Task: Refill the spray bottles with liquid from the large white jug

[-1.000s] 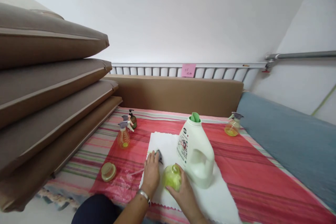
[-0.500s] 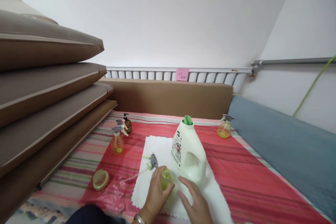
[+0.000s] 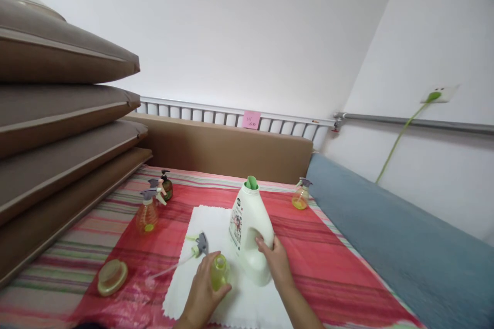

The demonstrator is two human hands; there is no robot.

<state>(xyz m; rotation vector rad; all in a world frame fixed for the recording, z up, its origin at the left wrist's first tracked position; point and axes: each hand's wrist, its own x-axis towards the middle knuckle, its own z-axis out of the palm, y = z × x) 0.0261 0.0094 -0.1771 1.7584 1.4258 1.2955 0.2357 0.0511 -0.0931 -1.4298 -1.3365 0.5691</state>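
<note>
My left hand (image 3: 203, 286) is wrapped round a small yellow-green bottle (image 3: 219, 271) that stands open-necked on a white cloth (image 3: 208, 218). My right hand (image 3: 272, 257) grips the handle side of a large white detergent jug (image 3: 247, 229) with a green spout, which stands upright on the same cloth. A grey spray head with a thin tube (image 3: 198, 245) lies on the cloth just left of the small bottle.
An orange spray bottle (image 3: 147, 211) and a dark pump bottle (image 3: 166, 185) stand at the left on the red striped sheet, another spray bottle (image 3: 300, 195) at the back right. A round lid (image 3: 111, 275) lies front left. Stacked brown cushions (image 3: 57, 128) rise on the left.
My right hand left the small bottle and moved up onto the white jug. My left hand let go of the spray head and closed on the small bottle. The view swung right.
</note>
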